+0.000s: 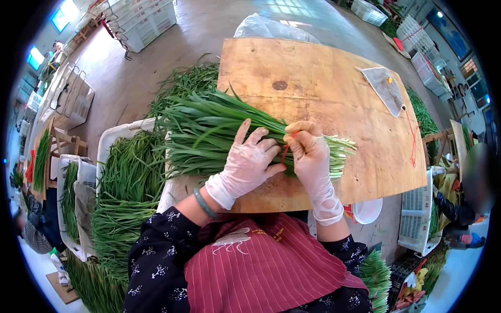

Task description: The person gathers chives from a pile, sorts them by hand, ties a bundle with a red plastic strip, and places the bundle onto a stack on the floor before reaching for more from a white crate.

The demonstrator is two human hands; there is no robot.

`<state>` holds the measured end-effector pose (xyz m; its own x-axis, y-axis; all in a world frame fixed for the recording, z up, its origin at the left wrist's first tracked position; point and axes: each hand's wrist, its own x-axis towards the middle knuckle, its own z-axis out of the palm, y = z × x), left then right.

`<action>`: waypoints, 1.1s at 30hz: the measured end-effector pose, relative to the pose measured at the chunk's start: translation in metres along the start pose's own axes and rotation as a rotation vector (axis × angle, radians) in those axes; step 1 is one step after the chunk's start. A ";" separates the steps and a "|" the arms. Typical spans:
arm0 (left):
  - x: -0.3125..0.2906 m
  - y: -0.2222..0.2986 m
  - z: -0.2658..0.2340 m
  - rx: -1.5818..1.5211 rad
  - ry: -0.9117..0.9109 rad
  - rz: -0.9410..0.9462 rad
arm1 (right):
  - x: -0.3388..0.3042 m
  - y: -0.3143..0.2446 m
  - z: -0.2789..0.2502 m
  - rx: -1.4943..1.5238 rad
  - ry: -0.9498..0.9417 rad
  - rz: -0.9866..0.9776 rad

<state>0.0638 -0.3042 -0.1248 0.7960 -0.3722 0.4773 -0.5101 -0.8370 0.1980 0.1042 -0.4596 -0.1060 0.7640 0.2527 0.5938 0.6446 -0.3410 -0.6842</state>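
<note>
A thick bundle of garlic chives [209, 133] lies across the wooden board, with green leaves to the left and pale cut stems to the right. My left hand [250, 159], in a thin whitish glove, rests on top of the bundle with its fingers spread. Its thumb points toward the red tie [285, 151] that runs round the stems. My right hand [312, 151], gloved the same way, pinches the upper part of this tie between thumb and forefinger. Part of the tie is hidden under the fingers and stems.
On the board [313, 78], a greyish flat pouch [383, 88] lies beside loose red ties [414, 151]. To my left, a white crate [107, 141] holds more chives. White crates [138, 23] stand stacked at the far left. A person [459, 208] sits at the right edge.
</note>
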 end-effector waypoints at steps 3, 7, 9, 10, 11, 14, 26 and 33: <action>0.001 -0.006 0.005 -0.070 0.066 -0.050 | -0.003 0.004 0.004 -0.008 0.049 -0.007; 0.003 0.002 -0.011 0.003 -0.013 -0.074 | -0.019 0.009 0.007 0.188 0.113 0.088; 0.007 0.015 -0.025 0.147 -0.066 -0.072 | -0.024 0.012 0.006 0.259 0.132 0.141; 0.011 0.019 -0.031 0.162 -0.045 -0.060 | -0.022 0.010 0.004 0.170 0.118 0.109; 0.014 0.019 -0.034 0.096 -0.043 -0.002 | -0.021 0.006 0.003 0.084 0.098 0.081; 0.030 0.001 -0.020 -0.150 -0.077 0.102 | -0.016 0.004 0.006 -0.050 0.090 -0.023; 0.027 -0.026 0.027 -0.487 -0.034 -0.013 | -0.007 0.005 0.008 -0.040 0.136 0.001; 0.021 -0.019 0.022 -0.321 0.038 0.051 | -0.002 0.003 0.009 0.049 0.219 0.031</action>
<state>0.0969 -0.3050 -0.1375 0.7571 -0.3899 0.5241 -0.6305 -0.6461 0.4301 0.1044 -0.4530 -0.1130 0.7622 0.0382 0.6462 0.6257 -0.2994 -0.7204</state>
